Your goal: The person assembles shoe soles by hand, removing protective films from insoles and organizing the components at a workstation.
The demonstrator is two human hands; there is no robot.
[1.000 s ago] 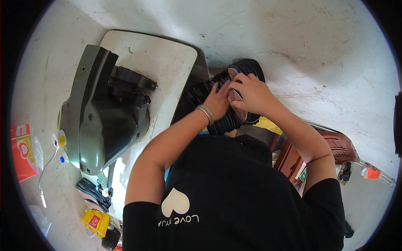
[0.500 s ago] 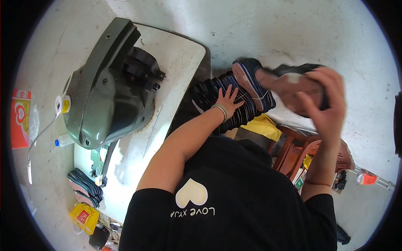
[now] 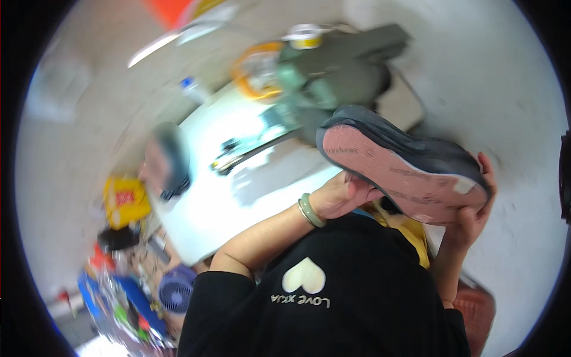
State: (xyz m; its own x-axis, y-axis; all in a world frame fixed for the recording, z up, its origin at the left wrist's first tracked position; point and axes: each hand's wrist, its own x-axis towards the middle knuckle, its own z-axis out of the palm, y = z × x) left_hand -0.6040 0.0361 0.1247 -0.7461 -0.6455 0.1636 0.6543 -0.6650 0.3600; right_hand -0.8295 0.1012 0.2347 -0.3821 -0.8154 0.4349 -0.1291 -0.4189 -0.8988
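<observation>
Both of my hands hold a dark grey shoe upper (image 3: 416, 140) with a pink, sole-shaped bottom turned up toward me. My left hand (image 3: 345, 193) grips its lower edge near the middle, with some fingers hidden under it. At the rounded right end, my right hand (image 3: 473, 220) wraps the edge, fingers behind and thumb on the pink face. A small pale patch sits on the bottom near that end. Beyond the shoe upper, a green machine (image 3: 333, 77) stands blurred on a white table (image 3: 208, 220).
Blurred dark-and-pink shoe pieces (image 3: 166, 157) lie at the table's left edge. Beside them is a yellow bag (image 3: 125, 202). A purple fan (image 3: 176, 290) and a blue container (image 3: 143, 303) are at lower left. A red-brown seat (image 3: 476, 318) stands by my right arm.
My view has swung left toward the table. My left hand has left the stack of dark shoe uppers and now grips the piece my right hand was lifting, which has come before me.
</observation>
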